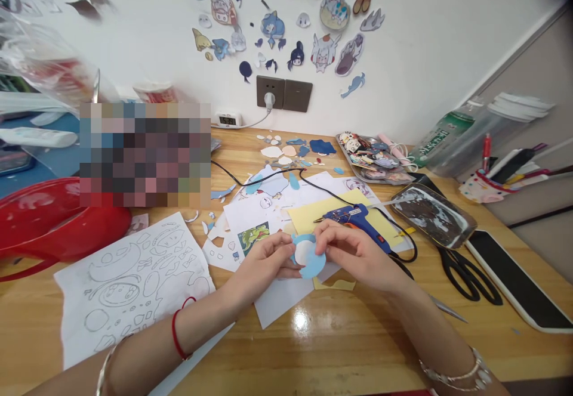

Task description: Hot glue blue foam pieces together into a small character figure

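Between my two hands is a light blue paper cutout (314,266) with a rounded outline and a white round patch on it. My left hand (271,256) pinches its left edge. The fingers of my right hand (349,250) are closed on its upper right edge. Just behind my right hand lies a blue glue gun (347,216) on a yellow sheet (308,217). White paper sheets (280,306) spread under and behind the cutout. A small green picture (254,238) lies beyond my left hand.
A drawn template sheet (134,288) and a red bag (54,223) lie left. Several cut pieces (286,151) lie behind. Rightward are black scissors (470,277), a phone (519,280), a stained dark tray (434,214) and a pen holder (486,184). A black cord (264,175) crosses the papers.
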`<action>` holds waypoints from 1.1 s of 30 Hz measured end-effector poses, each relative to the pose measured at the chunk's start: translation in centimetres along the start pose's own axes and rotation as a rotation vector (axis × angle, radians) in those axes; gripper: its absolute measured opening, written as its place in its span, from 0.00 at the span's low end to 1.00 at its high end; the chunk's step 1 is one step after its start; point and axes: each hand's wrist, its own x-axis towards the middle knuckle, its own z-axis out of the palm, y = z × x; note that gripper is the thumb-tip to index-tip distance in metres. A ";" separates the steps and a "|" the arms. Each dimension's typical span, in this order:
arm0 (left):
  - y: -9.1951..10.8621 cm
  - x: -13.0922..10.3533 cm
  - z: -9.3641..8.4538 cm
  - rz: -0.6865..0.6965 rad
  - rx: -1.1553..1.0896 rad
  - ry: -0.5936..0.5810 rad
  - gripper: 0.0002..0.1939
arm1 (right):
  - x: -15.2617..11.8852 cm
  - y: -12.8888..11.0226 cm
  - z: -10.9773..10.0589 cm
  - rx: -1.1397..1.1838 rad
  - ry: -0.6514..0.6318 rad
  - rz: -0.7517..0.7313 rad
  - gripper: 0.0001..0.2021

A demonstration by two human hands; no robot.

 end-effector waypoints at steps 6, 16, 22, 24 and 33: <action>-0.1 0.1 -0.1 0.001 0.010 0.015 0.05 | -0.6 0.6 -0.7 0.212 0.013 0.103 0.05; -0.4 0.0 -0.2 0.023 0.006 -0.013 0.05 | -0.4 0.1 -0.3 0.049 0.053 0.149 0.08; -0.2 0.0 -0.2 0.005 0.041 -0.055 0.06 | -0.2 0.5 -0.3 -0.016 0.111 0.131 0.07; -0.2 -0.1 -0.2 0.018 0.081 -0.084 0.07 | -0.2 0.7 -0.2 -0.037 0.138 0.126 0.07; -0.3 -0.5 -0.1 0.087 0.145 -0.113 0.20 | 0.2 1.5 0.5 0.095 0.192 0.193 0.08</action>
